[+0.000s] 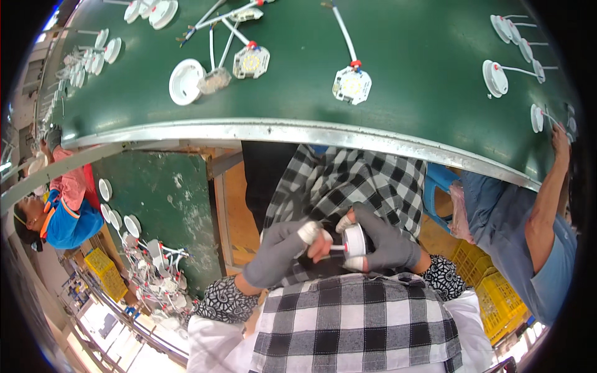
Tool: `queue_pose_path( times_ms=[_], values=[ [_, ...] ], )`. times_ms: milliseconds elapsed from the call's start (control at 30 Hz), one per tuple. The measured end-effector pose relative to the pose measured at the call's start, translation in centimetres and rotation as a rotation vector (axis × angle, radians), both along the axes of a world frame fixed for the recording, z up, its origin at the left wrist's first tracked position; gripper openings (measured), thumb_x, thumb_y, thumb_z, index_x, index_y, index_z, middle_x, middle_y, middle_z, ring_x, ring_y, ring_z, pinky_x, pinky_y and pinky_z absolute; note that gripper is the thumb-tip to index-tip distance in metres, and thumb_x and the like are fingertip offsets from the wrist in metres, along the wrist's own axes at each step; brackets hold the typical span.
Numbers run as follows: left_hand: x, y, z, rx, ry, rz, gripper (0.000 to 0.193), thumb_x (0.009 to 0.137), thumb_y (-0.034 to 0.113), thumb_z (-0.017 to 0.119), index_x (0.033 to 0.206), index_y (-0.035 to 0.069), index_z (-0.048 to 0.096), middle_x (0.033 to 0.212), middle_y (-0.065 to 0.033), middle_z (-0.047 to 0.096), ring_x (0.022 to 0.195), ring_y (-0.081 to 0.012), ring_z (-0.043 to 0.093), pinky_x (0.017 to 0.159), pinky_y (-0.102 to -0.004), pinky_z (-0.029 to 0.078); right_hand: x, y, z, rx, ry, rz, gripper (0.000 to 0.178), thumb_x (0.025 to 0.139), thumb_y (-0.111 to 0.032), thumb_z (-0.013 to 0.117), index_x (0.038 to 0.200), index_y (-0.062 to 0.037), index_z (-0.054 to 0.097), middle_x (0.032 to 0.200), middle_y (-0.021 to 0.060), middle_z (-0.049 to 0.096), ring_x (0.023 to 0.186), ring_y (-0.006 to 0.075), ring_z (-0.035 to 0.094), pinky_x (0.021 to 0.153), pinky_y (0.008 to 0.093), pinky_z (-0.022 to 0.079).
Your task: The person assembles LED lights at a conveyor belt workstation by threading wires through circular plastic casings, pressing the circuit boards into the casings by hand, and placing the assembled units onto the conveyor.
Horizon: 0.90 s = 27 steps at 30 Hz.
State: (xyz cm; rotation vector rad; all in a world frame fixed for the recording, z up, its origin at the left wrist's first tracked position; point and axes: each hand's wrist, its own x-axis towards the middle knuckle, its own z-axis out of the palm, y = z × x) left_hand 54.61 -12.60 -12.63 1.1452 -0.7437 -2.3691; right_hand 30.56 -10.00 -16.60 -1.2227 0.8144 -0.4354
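Note:
Close to my body, above a black-and-white checked cloth [367, 180], my right hand [388, 242] holds a round white lamp housing [355, 240] by its edge, between thumb and fingers. A short white cable [336, 247] runs from the housing toward my left hand [283, 248]. The fingers of that hand are closed around the cable's other end, which they hide. Both hands wear grey gloves, with pale wrapping on some fingertips. Beyond them on the green work surface [416, 68] lies an octagonal LED board [352, 86] with a white cable attached.
More LED boards [251, 62] and a white housing [185, 82] lie farther left. Finished-looking round lamps [495, 79] stand at right, where a co-worker's hand [561, 140] reaches in. A side table [186, 199] holds heaped parts [158, 280]. A metal edge [298, 132] borders the bench.

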Motion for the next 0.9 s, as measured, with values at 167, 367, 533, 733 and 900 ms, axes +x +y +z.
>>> queue_pose_path(
  times_ms=[167, 367, 533, 733, 900],
  values=[
    [-1.4, -2.6, 2.0, -1.592, -1.192, -0.29, 0.088, 0.053, 0.054, 0.081, 0.121, 0.008, 0.05, 0.126, -0.0121, 0.048, 0.115, -0.027, 0.047, 0.095, -0.048, 0.037, 1.0, -2.7, 1.9, 0.171, 0.083, -0.274, 0.064, 0.075, -0.038, 0.076, 0.121, -0.005, 0.047, 0.109, 0.0071, 0.051, 0.099, 0.0152, 0.052, 0.089, 0.03, 0.043],
    [-3.4, -0.9, -0.3, -1.485, -0.98, -0.335, 0.082, 0.057, 0.039, 0.085, 0.119, 0.0, 0.048, 0.116, -0.0134, 0.054, 0.102, -0.03, 0.054, 0.095, -0.05, 0.039, 2.7, -2.7, 2.3, -0.111, 0.032, -0.337, 0.079, 0.077, -0.044, 0.076, 0.129, -0.0008, 0.035, 0.115, 0.0112, 0.05, 0.105, 0.0227, 0.054, 0.09, 0.0351, 0.046],
    [-2.2, -2.5, 2.7, -0.533, -0.468, -0.315, 0.087, 0.057, 0.038, 0.089, 0.125, 0.003, 0.048, 0.112, -0.0121, 0.061, 0.105, -0.0265, 0.06, 0.091, -0.0353, 0.047, -2.1, -4.6, 4.4, -0.672, 0.26, -0.054, 0.058, 0.072, -0.031, 0.079, 0.112, 0.0003, 0.052, 0.098, 0.0083, 0.048, 0.094, 0.0221, 0.055, 0.08, 0.0339, 0.049],
    [-1.9, -2.3, 2.5, -0.583, -0.415, -0.354, 0.092, 0.057, 0.04, 0.089, 0.13, 0.003, 0.047, 0.115, -0.0101, 0.061, 0.107, -0.022, 0.061, 0.091, -0.0328, 0.047, -1.3, -4.6, 4.7, -1.232, 0.093, 0.036, 0.032, 0.068, -0.011, 0.064, 0.098, -0.0017, 0.058, 0.1, 0.0061, 0.048, 0.099, 0.0212, 0.054, 0.079, 0.0326, 0.052],
    [-1.5, -1.8, 2.3, -0.6, -0.381, -0.333, 0.097, 0.055, 0.041, 0.09, 0.132, 0.003, 0.046, 0.116, -0.011, 0.062, 0.105, -0.0222, 0.063, 0.091, -0.0325, 0.048, -1.2, -4.1, 4.4, -1.256, -0.06, 0.108, 0.034, 0.07, -0.01, 0.064, 0.102, 0.0015, 0.06, 0.101, 0.007, 0.052, 0.097, 0.0218, 0.057, 0.08, 0.0339, 0.053]
  ],
)
